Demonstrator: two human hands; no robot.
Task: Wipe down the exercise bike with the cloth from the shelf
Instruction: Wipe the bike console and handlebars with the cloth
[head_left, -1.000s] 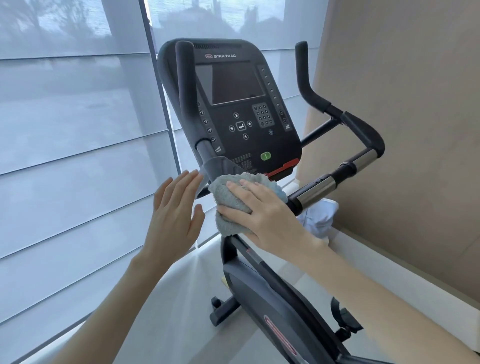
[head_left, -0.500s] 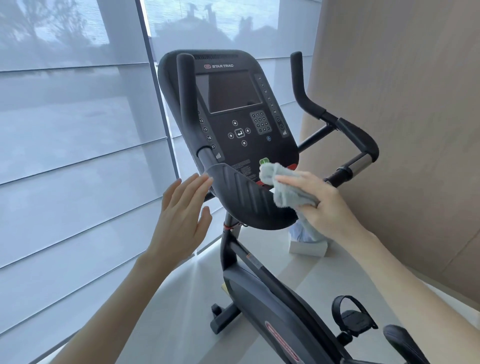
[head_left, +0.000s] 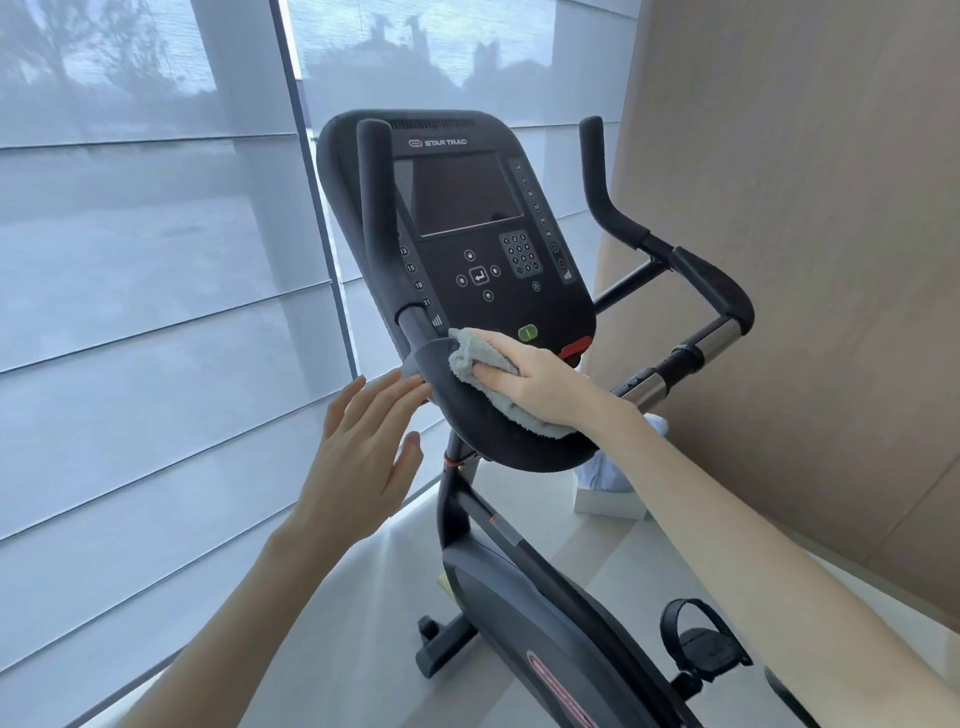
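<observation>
Grey terry, bunched: the cloth (head_left: 467, 358) is under my right hand (head_left: 540, 379), pressed onto the black curved ledge (head_left: 467, 421) below the console (head_left: 457, 208) of the exercise bike (head_left: 519, 597). My fingers curl into its folds and grasp it, so it stays wadded and I can bear down while I rub; a loose tail trails out under my wrist along the ledge. The wad sits at the ledge's left end, right beside the foot of the left handlebar post (head_left: 376, 208).

My left hand (head_left: 363, 457) holds nothing. It is flat, fingers straight and together, the tips at the ledge's left edge; whether they touch it I cannot tell. I judge it is there to steady the ledge against my rubbing.

Half a second ago the cloth was over on the right of the ledge, by the green button (head_left: 527, 332), lifted more in my fingertips. Since then I have swept it leftward across the ledge and my palm has come down onto it. My left hand has hardly moved. The pedal (head_left: 704, 644) below looks untouched.
</observation>
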